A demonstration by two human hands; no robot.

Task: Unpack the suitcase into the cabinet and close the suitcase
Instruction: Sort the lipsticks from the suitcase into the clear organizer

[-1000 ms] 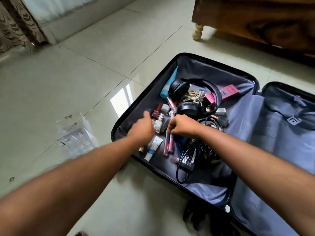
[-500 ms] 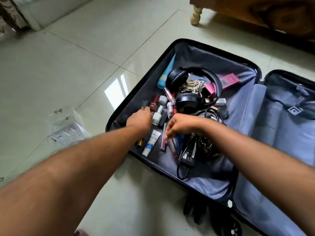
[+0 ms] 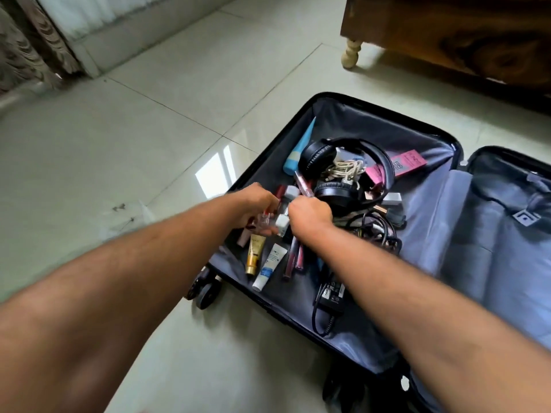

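The black suitcase [image 3: 372,123] lies open on the tiled floor, its grey-lined left half full of small items. My left hand [image 3: 256,202] holds a small clear bottle [image 3: 264,219] with a red cap just above the cosmetics. My right hand [image 3: 310,213] is curled close beside it, its fingertips pinching a small white bottle [image 3: 281,223]. Black headphones [image 3: 337,193], a blue tube [image 3: 299,150], a pink box [image 3: 408,162], a gold tube [image 3: 255,253], a white tube [image 3: 269,266], tangled cables [image 3: 375,231] and a black charger [image 3: 331,295] lie inside.
The suitcase's other half [image 3: 492,248] is covered by a zipped grey divider on the right. A wooden cabinet [image 3: 462,34] on turned legs [image 3: 350,55] stands behind the suitcase. A curtain [image 3: 26,49] hangs at the far left. Suitcase wheels [image 3: 205,289] stick out near my left forearm.
My right hand has moved up from the lip-gloss tubes to meet my left hand. My left hand now holds a small clear bottle. The view has shifted a little.
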